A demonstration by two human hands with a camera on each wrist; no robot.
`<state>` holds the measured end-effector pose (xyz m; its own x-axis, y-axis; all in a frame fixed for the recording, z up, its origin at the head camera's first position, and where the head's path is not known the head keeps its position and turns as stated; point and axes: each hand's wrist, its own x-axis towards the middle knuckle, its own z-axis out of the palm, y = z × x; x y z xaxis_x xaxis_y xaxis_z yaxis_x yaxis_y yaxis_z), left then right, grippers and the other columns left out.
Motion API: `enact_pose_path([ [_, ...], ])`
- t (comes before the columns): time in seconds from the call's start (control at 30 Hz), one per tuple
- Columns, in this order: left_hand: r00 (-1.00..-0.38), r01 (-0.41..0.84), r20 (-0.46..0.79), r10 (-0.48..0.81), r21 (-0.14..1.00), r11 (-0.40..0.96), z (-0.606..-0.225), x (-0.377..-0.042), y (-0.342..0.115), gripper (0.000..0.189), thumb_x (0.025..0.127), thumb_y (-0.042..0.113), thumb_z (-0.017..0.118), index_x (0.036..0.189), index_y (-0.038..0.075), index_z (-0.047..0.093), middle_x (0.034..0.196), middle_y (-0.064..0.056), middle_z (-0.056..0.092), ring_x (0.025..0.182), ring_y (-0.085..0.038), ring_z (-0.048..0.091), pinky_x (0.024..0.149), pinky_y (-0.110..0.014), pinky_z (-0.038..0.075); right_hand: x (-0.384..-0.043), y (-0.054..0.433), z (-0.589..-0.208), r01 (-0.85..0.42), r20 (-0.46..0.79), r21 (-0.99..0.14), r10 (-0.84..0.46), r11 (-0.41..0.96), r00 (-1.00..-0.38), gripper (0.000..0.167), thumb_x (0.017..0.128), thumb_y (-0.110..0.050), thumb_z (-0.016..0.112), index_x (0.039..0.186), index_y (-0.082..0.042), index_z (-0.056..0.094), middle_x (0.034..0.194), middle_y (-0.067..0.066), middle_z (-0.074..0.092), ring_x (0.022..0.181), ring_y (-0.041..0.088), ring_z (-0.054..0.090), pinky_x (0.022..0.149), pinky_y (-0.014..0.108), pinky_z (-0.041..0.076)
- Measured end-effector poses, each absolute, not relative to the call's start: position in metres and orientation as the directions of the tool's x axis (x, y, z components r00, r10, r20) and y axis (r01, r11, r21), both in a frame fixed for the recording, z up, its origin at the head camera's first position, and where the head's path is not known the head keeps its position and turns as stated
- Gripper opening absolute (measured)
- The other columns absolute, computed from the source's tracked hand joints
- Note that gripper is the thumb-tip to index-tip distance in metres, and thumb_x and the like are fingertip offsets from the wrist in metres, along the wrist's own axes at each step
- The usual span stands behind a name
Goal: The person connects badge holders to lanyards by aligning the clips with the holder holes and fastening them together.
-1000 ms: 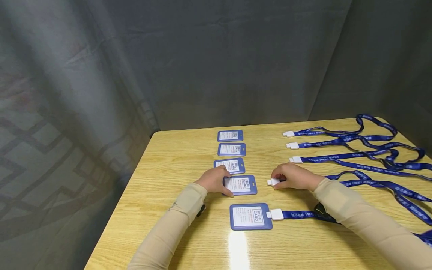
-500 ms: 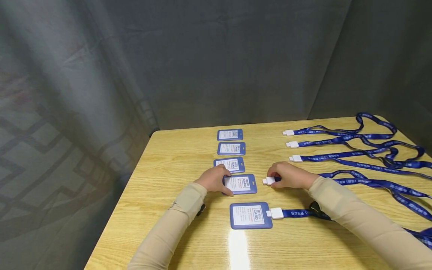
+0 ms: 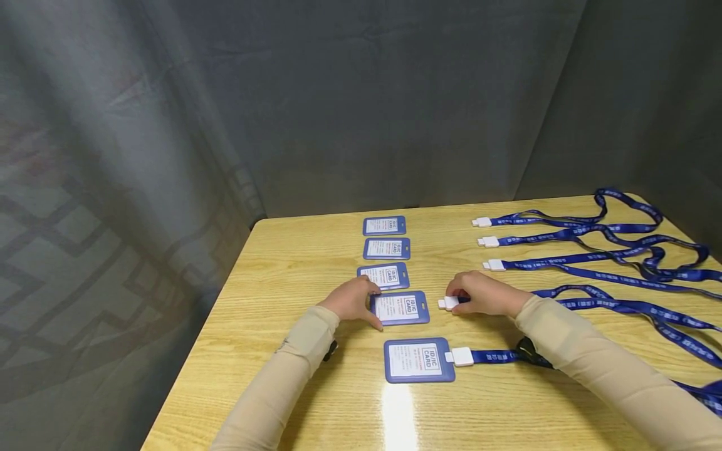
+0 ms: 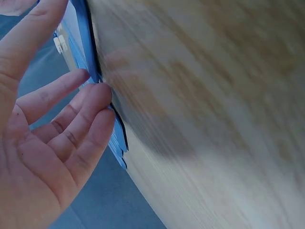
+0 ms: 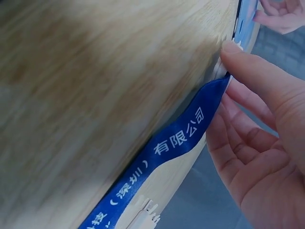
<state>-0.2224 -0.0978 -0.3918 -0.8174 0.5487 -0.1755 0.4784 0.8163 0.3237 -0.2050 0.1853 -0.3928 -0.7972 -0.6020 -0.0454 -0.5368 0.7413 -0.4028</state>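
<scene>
In the head view my left hand (image 3: 351,302) spans the left end of a blue badge holder (image 3: 403,308) lying on the table. Its thumb is at the near edge and its fingers at the far edge; in the left wrist view the index fingertip meets the holder's rim. Opposite it, my right hand (image 3: 479,293) pinches the white clip (image 3: 448,303) of a blue lanyard (image 5: 176,138). The clip's narrow tip points at the holder's slotted end, with a small gap between them. Part of the clip is hidden by the right fingers.
Nearer on the wooden table (image 3: 271,263) lies another badge holder (image 3: 414,361), its right end joined to a white clip (image 3: 462,356) and lanyard. Farther back are three more holders, one a finger's width from my left hand. Several blue lanyards (image 3: 564,235) stretch across the right side.
My right hand has shifted left with the clip, bringing it closer to the holder, then stays nearly still. My left hand has slid slightly left along the holder, which keeps its place.
</scene>
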Motion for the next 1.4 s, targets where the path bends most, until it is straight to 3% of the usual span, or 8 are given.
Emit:
enact_pose_path([
  [0.6, -0.82, 0.484, -0.162, 0.548, 0.315, 0.817, -0.391, -0.221, -0.099, 0.073, 0.055, 0.034, 0.089, 0.117, 0.005, 0.064, 0.102, -0.007, 0.062, 0.087, -0.016, 0.056, 0.088, -0.031, 0.05, -0.206, 0.176, -0.395, -0.59, -0.003, -0.393, -0.642, 0.705, -0.766, 0.024, 0.078, -0.019, 0.074, 0.097, -0.005, 0.071, 0.088, 0.002, 0.066, 0.074, 0.008, 0.054, 0.066, 0.023, 0.048],
  [1.4, -0.828, 0.471, -0.162, 0.537, 0.32, 0.822, -0.39, -0.22, -0.097, 0.072, 0.056, 0.035, 0.088, 0.117, 0.007, 0.064, 0.099, -0.006, 0.063, 0.083, -0.015, 0.054, 0.083, -0.029, 0.05, -0.207, 0.171, -0.397, -0.529, -0.034, -0.405, -0.591, 0.746, -0.806, 0.027, 0.078, -0.023, 0.075, 0.1, -0.008, 0.07, 0.089, 0.001, 0.067, 0.075, 0.009, 0.052, 0.069, 0.025, 0.047],
])
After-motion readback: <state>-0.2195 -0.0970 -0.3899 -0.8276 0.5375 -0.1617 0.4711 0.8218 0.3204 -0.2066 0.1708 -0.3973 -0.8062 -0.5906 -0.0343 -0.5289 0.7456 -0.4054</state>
